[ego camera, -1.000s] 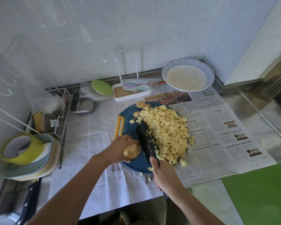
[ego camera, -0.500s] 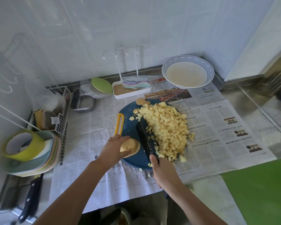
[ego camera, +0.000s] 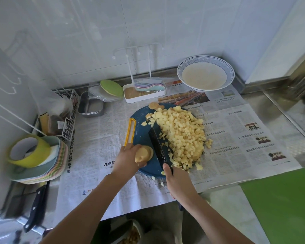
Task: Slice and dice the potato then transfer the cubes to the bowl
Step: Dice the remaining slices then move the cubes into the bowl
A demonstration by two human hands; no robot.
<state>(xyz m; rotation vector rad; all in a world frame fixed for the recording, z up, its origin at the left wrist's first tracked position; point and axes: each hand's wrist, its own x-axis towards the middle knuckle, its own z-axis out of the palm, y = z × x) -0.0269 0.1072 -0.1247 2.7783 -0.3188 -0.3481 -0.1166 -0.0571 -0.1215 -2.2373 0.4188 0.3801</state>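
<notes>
A round blue cutting board [ego camera: 141, 134] with a yellow handle lies on newspaper. A big heap of potato cubes [ego camera: 181, 134] covers its right half and spills onto the paper. My left hand [ego camera: 128, 160] grips a potato piece [ego camera: 144, 154] at the board's near left, cut face toward the knife. My right hand [ego camera: 176, 180] holds the handle of a dark knife [ego camera: 158, 147], whose blade rests on the board between the potato piece and the heap. A white bowl with a blue rim [ego camera: 205, 74] stands at the back right. It holds no cubes.
A white tray of pastel spoons [ego camera: 144, 90], a green lid [ego camera: 111, 88] and a metal tin [ego camera: 90, 106] stand behind the board. Stacked plates with a yellow cup [ego camera: 33, 155] are left. A second knife [ego camera: 36, 208] lies near left, a green board [ego camera: 282, 205] right.
My left hand has turned the potato piece so that its cut face points at the blade. The knife has stayed between the piece and the heap.
</notes>
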